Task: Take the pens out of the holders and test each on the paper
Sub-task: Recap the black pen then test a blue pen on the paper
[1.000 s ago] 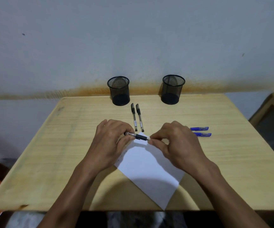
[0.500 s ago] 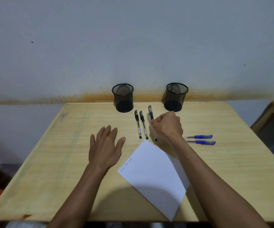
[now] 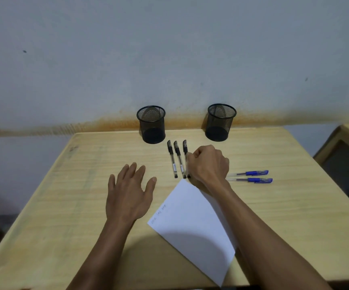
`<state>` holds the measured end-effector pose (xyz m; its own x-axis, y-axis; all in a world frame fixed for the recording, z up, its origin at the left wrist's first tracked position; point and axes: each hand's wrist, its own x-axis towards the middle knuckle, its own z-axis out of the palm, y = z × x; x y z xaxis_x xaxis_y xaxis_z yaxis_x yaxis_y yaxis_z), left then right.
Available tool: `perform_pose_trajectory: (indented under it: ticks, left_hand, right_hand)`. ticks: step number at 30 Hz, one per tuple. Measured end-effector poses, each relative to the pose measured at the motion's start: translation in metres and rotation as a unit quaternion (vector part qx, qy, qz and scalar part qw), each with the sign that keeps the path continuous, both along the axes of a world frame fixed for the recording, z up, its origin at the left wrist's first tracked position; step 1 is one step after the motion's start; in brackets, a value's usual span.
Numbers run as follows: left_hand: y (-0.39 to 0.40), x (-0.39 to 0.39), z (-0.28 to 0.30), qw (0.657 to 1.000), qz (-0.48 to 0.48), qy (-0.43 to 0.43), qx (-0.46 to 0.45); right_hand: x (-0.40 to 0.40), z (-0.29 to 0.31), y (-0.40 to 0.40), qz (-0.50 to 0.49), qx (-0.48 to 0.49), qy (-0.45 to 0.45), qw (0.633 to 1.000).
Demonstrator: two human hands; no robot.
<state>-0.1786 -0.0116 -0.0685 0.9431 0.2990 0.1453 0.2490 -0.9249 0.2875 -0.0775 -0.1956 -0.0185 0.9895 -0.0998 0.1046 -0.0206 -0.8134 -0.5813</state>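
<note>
A wooden table (image 3: 64, 206) stands against a grey wall (image 3: 169, 49) with a rusty stain (image 3: 106, 124) along its base.

I cannot see the middle of the third black pen (image 3: 185, 145), because my right hand (image 3: 209, 164) covers it; whether the fingers grip it, I cannot tell. The writing on the paper (image 3: 192, 222) is too small to read. My right forearm hides the paper's right edge. The pen labels are also unreadable.
</note>
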Motion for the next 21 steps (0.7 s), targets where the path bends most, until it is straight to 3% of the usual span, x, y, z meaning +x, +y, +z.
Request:
perform_pose_trajectory:
  ticks: [5, 10, 21]
  left_hand:
    - [0.000, 0.000, -0.001, 1.000, 0.002, -0.008, -0.007]
    - [0.000, 0.000, -0.003, 1.000, 0.001, -0.015, -0.009]
    - [-0.001, 0.000, -0.001, 1.000, 0.001, -0.014, -0.006]
  right_hand:
    - [-0.027, 0.009, -0.064, 0.021, -0.001, -0.060, 0.998]
    - [-0.040, 0.006, -0.132, 0.026, -0.065, -0.040, 0.997]
    - [-0.040, -0.009, -0.153, 0.109, -0.155, -0.072, 0.979]
